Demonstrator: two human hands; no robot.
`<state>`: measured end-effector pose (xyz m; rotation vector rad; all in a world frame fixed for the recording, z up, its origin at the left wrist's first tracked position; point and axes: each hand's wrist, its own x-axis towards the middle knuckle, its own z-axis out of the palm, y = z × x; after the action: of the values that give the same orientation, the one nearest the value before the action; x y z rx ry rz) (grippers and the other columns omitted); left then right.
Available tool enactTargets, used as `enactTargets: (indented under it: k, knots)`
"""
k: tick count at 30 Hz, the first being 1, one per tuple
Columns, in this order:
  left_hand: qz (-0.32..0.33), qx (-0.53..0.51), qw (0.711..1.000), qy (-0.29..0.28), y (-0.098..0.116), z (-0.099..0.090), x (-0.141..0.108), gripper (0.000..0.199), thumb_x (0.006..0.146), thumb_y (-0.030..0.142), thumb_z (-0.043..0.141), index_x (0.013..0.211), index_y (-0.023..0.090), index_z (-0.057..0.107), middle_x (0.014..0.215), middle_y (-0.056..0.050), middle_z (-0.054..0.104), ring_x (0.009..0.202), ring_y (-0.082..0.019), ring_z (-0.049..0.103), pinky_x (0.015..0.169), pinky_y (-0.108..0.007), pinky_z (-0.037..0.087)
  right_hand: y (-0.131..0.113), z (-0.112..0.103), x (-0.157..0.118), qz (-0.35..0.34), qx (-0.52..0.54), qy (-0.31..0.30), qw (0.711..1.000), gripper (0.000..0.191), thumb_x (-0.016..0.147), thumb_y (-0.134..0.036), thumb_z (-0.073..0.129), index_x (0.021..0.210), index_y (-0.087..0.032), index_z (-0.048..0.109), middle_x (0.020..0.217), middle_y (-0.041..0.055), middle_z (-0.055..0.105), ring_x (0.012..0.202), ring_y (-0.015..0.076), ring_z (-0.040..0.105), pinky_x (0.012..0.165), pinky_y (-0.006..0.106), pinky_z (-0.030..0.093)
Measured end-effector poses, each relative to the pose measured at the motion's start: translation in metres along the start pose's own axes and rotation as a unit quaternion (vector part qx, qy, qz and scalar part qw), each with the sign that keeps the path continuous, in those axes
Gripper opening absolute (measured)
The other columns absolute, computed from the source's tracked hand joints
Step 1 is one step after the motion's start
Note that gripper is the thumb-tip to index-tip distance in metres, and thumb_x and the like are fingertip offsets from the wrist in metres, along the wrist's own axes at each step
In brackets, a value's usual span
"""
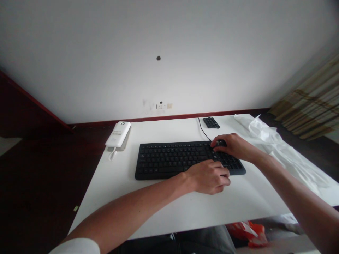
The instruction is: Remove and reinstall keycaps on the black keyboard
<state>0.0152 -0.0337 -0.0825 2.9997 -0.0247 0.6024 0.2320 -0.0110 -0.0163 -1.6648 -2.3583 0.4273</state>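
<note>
A black keyboard (169, 160) lies on the white table, its cable running toward the back edge. My right hand (233, 146) is over the keyboard's upper right part, thumb and fingers curled around a small dark thing that I cannot make out against the black keys. My left hand (209, 176) lies across the front edge, right of the middle, with its fingers curled in; their tips and anything in them are hidden. Behind the keyboard sits a small block of black keys (211, 122), in rows like a number pad, apart from both hands.
A white power bank (119, 134) with a short white cable rests at the table's (116, 197) left edge, on top of another flat object. Crumpled white plastic sheeting (265, 134) covers the right side. Below the front edge is a red plastic bag (251, 233). A wall with sockets stands behind.
</note>
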Motion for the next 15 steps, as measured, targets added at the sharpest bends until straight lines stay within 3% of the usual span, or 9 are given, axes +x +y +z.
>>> enactTargets:
  k: [9,15]
  knots:
    - [0.002,-0.001,1.0,0.006,0.0,-0.0012,-0.0004,0.02,0.101,0.026,0.056,0.1,0.021,0.075,0.119,-0.005,0.07,0.107,-0.021,0.059,0.09,-0.037,0.046,0.003,-0.0013,0.0037,-0.016,0.02,-0.021,0.999,0.016,0.092,-0.033,0.062,0.091,-0.027,0.077,0.089,-0.0012,0.081,0.082,0.0215,0.075,0.08,0.033,0.056]
    - [0.0,0.003,1.0,0.002,0.0004,-0.0029,0.0002,0.019,0.101,0.027,0.057,0.1,0.022,0.076,0.119,-0.005,0.07,0.107,-0.021,0.059,0.091,-0.036,0.046,-0.0005,0.0014,0.0028,-0.012,-0.017,-0.003,1.0,0.015,0.092,-0.038,0.064,0.091,-0.028,0.077,0.089,-0.0014,0.08,0.081,0.0211,0.073,0.077,0.033,0.054]
